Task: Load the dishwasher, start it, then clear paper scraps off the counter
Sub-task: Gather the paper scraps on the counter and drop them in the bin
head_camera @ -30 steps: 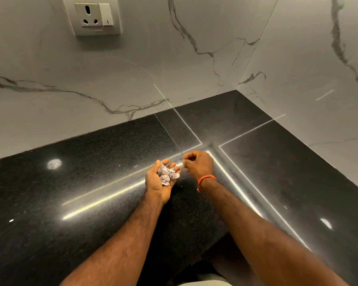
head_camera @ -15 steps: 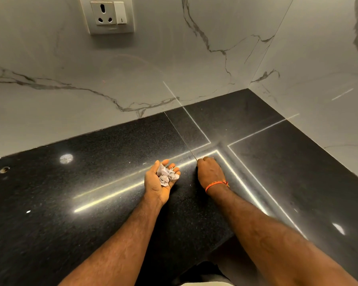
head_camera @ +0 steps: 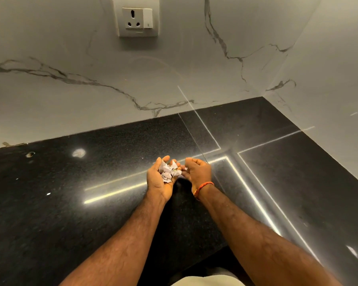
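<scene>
My left hand (head_camera: 159, 180) is palm up over the black granite counter (head_camera: 70, 203), cupped round a small heap of crumpled white paper scraps (head_camera: 169, 171). My right hand (head_camera: 197, 171), with an orange thread on its wrist, is right beside it, fingers curled toward the heap. A tiny white scrap (head_camera: 186, 168) shows at its fingertips, apparently pinched. The two hands almost touch, just above the counter near the corner seam.
Marble walls meet in a corner at the back right (head_camera: 265, 93). A wall socket with a switch (head_camera: 137, 18) sits above. A small white speck (head_camera: 48, 194) lies on the counter at left, and a chip (head_camera: 30, 154) near the wall. The counter's front edge (head_camera: 194, 263) runs just before my body.
My right hand rose from pressing on the counter and moved left to the cupped left hand, with a tiny scrap at its fingertips. The view shifted slightly left and up.
</scene>
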{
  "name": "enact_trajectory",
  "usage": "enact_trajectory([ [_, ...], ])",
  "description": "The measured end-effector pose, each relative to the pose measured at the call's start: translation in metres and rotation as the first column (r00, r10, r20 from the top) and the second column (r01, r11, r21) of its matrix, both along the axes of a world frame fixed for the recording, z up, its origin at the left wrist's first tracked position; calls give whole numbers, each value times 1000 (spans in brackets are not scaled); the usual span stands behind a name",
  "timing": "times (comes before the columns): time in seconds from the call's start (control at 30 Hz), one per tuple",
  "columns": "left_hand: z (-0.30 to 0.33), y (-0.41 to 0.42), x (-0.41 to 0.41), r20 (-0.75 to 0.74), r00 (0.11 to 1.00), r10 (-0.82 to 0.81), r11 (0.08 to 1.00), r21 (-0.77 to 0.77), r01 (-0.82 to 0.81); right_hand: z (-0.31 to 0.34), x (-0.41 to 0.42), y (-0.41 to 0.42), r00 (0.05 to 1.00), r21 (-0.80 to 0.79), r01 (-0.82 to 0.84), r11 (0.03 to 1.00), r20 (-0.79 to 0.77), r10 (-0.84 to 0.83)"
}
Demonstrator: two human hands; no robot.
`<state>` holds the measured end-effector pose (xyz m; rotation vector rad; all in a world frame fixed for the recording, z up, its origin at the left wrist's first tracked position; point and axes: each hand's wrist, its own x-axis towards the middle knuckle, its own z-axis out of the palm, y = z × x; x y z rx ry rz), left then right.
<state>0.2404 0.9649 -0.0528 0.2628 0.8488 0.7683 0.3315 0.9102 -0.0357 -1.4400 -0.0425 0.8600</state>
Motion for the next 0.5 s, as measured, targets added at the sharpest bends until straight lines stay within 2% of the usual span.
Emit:
enact_trajectory([
  [0.07,10,1,-8,19,997,75,997,1,-75,9,-13,14,981,76,83,994,-183,-68],
  [0.13,20,3,-18,37,984,173,985,6,-173,14,-27,26,966,109,87,990,-254,-57],
  [0.3,36,9,-58,43,918,394,918,37,-396,26,-69,46,953,165,-80,983,-277,124],
  [0.5,44,-6,-123,25,757,653,755,65,-653,32,-138,53,880,165,-356,920,-272,390],
])
